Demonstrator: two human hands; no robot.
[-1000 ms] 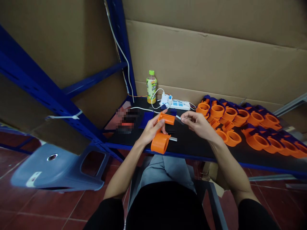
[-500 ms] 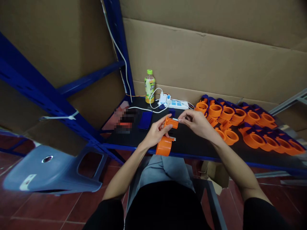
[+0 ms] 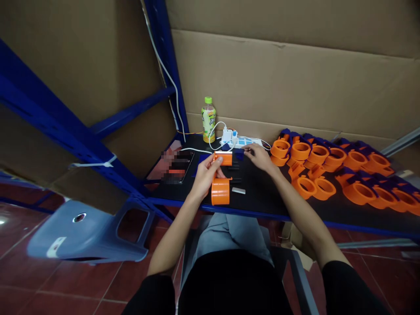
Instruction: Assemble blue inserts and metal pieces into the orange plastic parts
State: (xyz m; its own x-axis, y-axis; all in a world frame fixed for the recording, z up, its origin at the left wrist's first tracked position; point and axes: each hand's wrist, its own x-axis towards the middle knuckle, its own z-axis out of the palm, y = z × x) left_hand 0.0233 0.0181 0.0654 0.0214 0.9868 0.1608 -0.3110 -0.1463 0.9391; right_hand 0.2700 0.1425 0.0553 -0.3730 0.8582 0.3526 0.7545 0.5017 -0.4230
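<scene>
My left hand [image 3: 204, 175] grips an orange plastic tape dispenser [image 3: 220, 192], its ring hanging below the fingers. Along the top edge of its upper part runs a pale serrated blade [image 3: 223, 152]. My right hand [image 3: 259, 156] is apart from the dispenser, over the table by the power strip, its fingers loosely bent and slightly apart. Closest to its fingertips is a small dark blue piece [image 3: 239, 154]. Nothing shows in that hand. A small flat silvery piece [image 3: 238, 190] lies on the black table near the dispenser, with a few small black parts [image 3: 235, 180] behind it.
Rows of orange-and-blue dispensers [image 3: 357, 189] fill the table's right side, with plain orange ones [image 3: 323, 187] nearer me. A green-capped bottle [image 3: 208, 121] and a white power strip [image 3: 250, 141] with cables stand at the back. A blue rack post [image 3: 114, 175] and a stool [image 3: 88, 227] are on the left.
My right hand has let go of the dispenser's blade end and moved back to the table by the power strip. The dispenser has turned in my left hand, showing the blade along its top.
</scene>
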